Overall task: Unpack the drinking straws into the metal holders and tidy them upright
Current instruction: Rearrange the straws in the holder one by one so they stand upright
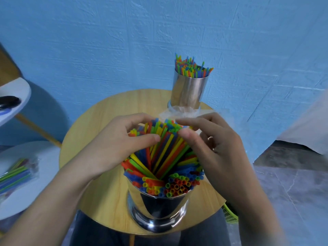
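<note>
Head view: straws (pixel 165 151) stand in the near metal holder (pixel 159 206) on the round table (pixel 99 121), splayed and leaning. Left hand (pixel 113 139) and right hand (pixel 213 148) curl round their upper ends. Likely light, springy, slippery: gather mid-length, squeeze gently.

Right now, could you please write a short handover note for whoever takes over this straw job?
Left hand: fingers and thumb curl round the tops of the straws in the near holder.
Right hand: thumb and forefinger pinch the same bunch from the other side.
Where: the near holder stands at the front of the wooden table, crammed, with many straws leaning or splayed. The far holder at the back is filled. An empty wrapper lies before it.
Done: both holders hold straws.
Left: stand the near bunch upright. A wrapped pack waits on the white table.
</note>
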Demonstrator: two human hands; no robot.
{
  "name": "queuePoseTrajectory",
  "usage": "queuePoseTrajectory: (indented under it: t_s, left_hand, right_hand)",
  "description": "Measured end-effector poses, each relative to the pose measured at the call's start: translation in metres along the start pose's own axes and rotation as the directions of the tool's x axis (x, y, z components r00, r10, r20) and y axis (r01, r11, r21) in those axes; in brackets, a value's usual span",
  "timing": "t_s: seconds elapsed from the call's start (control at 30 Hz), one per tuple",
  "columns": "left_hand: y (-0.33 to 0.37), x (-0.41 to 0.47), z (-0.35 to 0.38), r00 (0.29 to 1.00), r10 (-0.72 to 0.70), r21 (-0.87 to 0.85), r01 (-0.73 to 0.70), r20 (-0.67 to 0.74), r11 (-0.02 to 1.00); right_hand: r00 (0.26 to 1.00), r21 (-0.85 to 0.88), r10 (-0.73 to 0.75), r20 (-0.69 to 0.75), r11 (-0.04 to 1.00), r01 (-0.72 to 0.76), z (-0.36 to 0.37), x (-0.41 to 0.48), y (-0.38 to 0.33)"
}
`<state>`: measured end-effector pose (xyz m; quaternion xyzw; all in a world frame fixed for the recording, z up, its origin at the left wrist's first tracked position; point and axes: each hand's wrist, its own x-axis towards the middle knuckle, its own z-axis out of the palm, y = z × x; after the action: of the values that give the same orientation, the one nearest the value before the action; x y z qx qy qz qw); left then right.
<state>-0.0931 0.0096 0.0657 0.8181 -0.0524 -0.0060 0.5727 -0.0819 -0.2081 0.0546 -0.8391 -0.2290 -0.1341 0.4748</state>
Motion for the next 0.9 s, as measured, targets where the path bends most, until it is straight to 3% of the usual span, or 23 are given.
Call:
queuePoseTrajectory:
  t_s: [0.2, 0.6, 0.9]
  left_hand:
    - [0.002, 0.007, 0.002, 1.000, 0.021, 0.036, -0.021, -0.003, 0.999]
    - [-0.001, 0.006, 0.002, 1.000, -0.006, -0.072, 0.007, 0.016, 0.997]
    - [0.005, 0.006, 0.003, 0.998, 0.040, -0.065, -0.037, 0.047, 0.997]
  right_hand:
    - [0.998, 0.024, 0.030, -0.058, 0.999, -0.028, 0.003, 0.004, 0.004]
    - [0.967, 0.183, 0.125, 0.223, 0.969, -0.167, 0.001, 0.008, 0.009]
    - [0.973, 0.245, 0.092, 0.213, 0.959, -0.145, 0.002, 0.011, 0.007]
